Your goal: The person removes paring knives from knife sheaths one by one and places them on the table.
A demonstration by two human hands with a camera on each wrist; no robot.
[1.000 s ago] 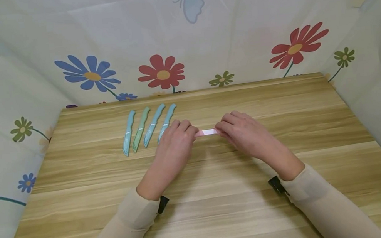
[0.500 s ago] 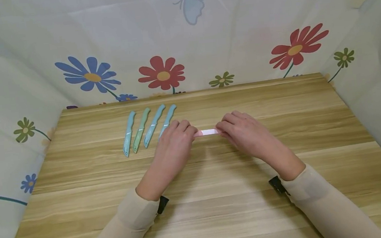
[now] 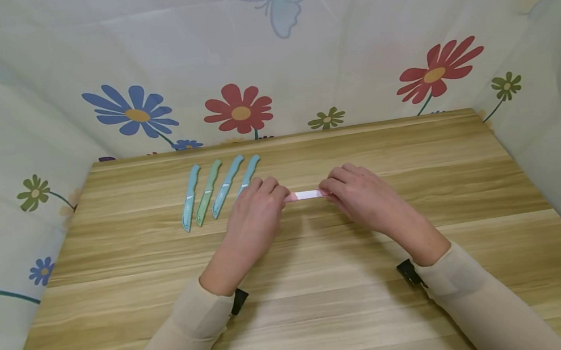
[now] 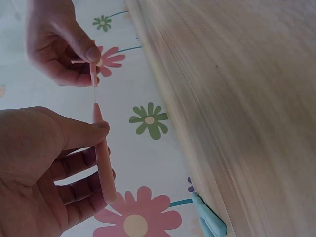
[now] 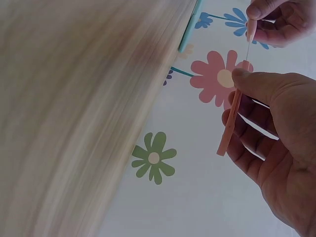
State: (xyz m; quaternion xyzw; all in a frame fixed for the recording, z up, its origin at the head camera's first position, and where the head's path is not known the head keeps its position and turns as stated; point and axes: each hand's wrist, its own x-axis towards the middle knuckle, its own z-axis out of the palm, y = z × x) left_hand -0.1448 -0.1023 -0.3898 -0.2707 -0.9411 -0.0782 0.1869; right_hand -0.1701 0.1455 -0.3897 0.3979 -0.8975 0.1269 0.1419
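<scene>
My left hand (image 3: 257, 211) grips the pink handle (image 4: 104, 168) of a small paring knife, thumb on one side and fingers on the other. My right hand (image 3: 365, 197) pinches the knife's flat pink sheath (image 5: 231, 123). Between the two hands a bright stretch of blade (image 3: 308, 194) shows in the head view; both wrist views catch it edge-on as a thin line. Handle, blade and sheath lie in one line, above the table. Fingers hide parts of the handle and sheath.
Left of the hands, several sheathed knives lie side by side on the wooden table (image 3: 326, 318): light blue ones (image 3: 191, 198) and a green one (image 3: 208, 193). My left hand overlaps the rightmost blue knife (image 3: 250, 172). A flowered curtain (image 3: 349, 48) surrounds the table's back and sides.
The hands have drawn very slightly apart, and a little more blade shows between them. Both keep their hold; the knives on the table stay put.
</scene>
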